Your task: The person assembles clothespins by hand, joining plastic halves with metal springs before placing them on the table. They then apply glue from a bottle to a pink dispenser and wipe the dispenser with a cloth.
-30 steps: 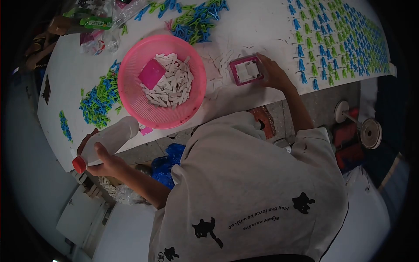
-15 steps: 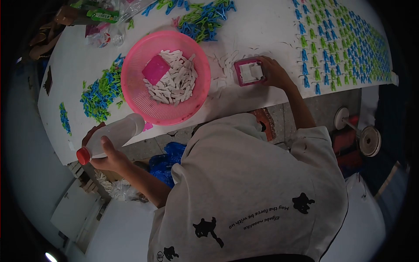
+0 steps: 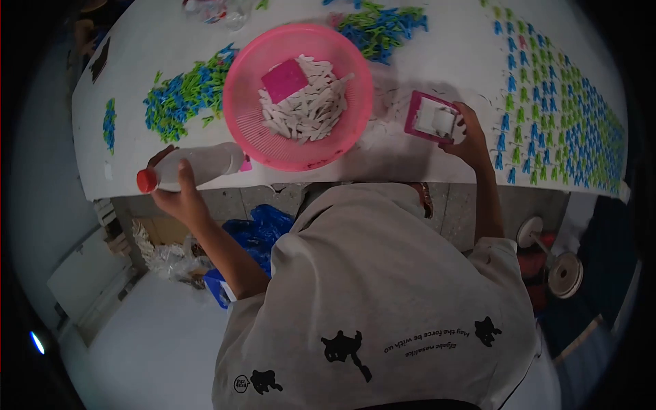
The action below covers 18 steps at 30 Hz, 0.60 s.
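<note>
Your left hand (image 3: 183, 199) wraps around a translucent white plastic bottle (image 3: 217, 161) with a round red cap (image 3: 146, 180), thumb on the near side and fingers round the far side; the bottle lies sideways near the table's front edge, cap to the left, its base beside a round pink plastic basket (image 3: 236, 102). Your right hand (image 3: 471, 145) grips the right side of a small square magenta box (image 3: 412, 117) with white pieces inside, tilted, right of the basket. You cannot tell whether bottle or box touches the white-covered table (image 3: 403, 160). The basket holds slim white strips (image 3: 304, 116) and a flat magenta square (image 3: 285, 80). Blue and green plastic clips lie heaped (image 3: 181, 99) left of the basket, and others stand in rows (image 3: 547, 116) at the far right
</note>
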Each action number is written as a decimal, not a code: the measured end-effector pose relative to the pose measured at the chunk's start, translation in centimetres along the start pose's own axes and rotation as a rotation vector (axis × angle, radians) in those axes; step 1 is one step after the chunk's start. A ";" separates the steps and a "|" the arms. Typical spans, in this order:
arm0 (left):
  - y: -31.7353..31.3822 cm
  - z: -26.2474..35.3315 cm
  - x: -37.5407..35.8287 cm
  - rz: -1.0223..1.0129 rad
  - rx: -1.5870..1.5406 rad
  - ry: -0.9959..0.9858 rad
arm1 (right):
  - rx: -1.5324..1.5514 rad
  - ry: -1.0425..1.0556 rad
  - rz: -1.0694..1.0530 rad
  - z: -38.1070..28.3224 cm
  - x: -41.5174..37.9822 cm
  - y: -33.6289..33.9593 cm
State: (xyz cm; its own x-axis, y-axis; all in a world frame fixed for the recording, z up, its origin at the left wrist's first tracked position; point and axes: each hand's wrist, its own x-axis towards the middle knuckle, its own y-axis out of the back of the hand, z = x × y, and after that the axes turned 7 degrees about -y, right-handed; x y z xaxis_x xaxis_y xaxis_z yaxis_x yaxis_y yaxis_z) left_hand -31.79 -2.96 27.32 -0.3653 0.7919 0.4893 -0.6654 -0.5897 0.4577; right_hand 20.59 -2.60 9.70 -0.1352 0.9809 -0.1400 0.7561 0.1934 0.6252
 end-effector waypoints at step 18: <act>11.3 -27.7 0.6 0.096 0.027 0.195 | 0.000 -0.001 0.016 -24.1 -0.3 -14.2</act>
State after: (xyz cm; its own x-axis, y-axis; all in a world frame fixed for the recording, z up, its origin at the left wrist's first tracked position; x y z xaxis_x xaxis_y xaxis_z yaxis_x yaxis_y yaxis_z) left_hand -57.54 -4.77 12.19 -0.5468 0.7460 0.3801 -0.6044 -0.6659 0.4373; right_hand -5.57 -5.16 19.38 -0.1224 0.9838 -0.1307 0.7584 0.1777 0.6271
